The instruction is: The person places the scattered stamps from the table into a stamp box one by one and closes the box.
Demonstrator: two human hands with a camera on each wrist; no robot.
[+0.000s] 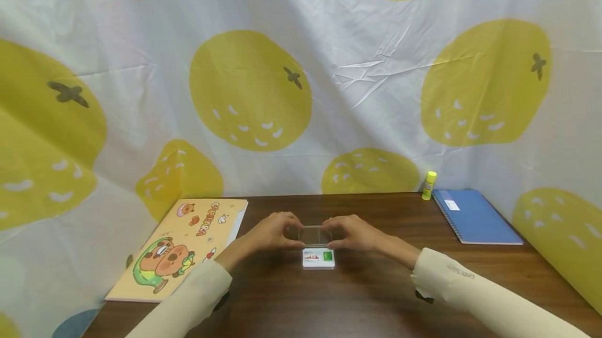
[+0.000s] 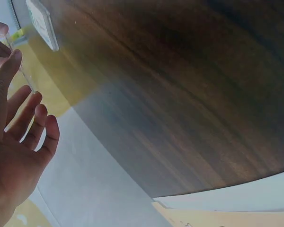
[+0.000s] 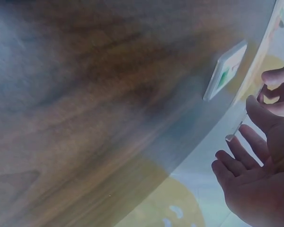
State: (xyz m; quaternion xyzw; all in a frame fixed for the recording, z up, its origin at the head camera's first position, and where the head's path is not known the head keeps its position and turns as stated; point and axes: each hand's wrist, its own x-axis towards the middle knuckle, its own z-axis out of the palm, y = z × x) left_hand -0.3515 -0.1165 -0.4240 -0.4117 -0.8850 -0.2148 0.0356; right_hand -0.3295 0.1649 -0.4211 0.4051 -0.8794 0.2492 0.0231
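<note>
Both hands hold a clear, flat plastic lid (image 1: pixel 311 235) by its opposite ends, raised over the table. My left hand (image 1: pixel 276 231) pinches the left end between thumb and fingers, and my right hand (image 1: pixel 354 232) does the same at the right end. Seen edge-on in the right wrist view, the lid (image 3: pixel 236 126) is a thin transparent strip. Just nearer than the lid in the head view, a small white rectangular case (image 1: pixel 318 260) with a red picture and a green square lies flat on the wooden table (image 1: pixel 329 301).
At the left lies a large orange capybara-print folder (image 1: pixel 207 228). A blue spiral notebook (image 1: pixel 484 218) lies at the right, with a yellow glue stick (image 1: pixel 428 186) upright beside its far corner. A lemon-print curtain (image 1: pixel 329 118) closes off the back and sides.
</note>
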